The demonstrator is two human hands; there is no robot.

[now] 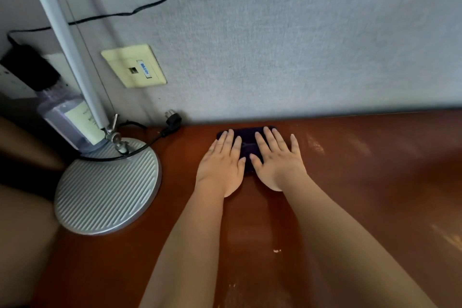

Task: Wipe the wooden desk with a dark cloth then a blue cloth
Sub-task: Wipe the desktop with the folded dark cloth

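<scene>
Both hands lie flat, side by side, on the dark cloth point(246, 144), which sits on the wooden desk point(362, 182) right up against the grey wall point(275, 45). The left hand point(221, 162) has its fingers straight and close together, pressing the left half of the cloth; the right hand point(276, 159) has its fingers straight and a little spread, pressing the right half, with its outermost finger resting on the bare wood beside the cloth. Neither hand grips anything. The cloth looks folded into a small pad, thin, soft and light, so it should bunch or slide out from under the palms unless the pressure stays even; flat palms over its middle, as here, seem the best hold for pushing it, while a pinch at its far edge past the fingertips would suit lifting it. The wood looks smooth and glossy, so the pad should glide easily. Left of the left hand stands a lamp base point(107, 190) with its cable point(140, 150); no blue cloth is in view.
</scene>
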